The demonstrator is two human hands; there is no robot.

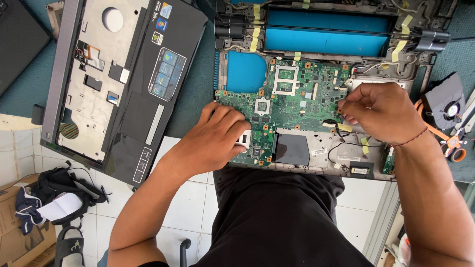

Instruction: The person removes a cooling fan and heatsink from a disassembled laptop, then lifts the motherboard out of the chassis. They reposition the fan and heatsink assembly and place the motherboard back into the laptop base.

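1. There is a single view, from a camera worn on the person's head.
2. It faces almost straight down, over the person's lap and forearms.
3. It sits close: the opened laptop base [316, 94] fills the upper middle of the frame, with both hands resting on it.
4. The bench [195, 94] edge crosses mid-frame; below it the tiled floor [188, 207] shows.
5. With one camera only, no second view overlaps this one.
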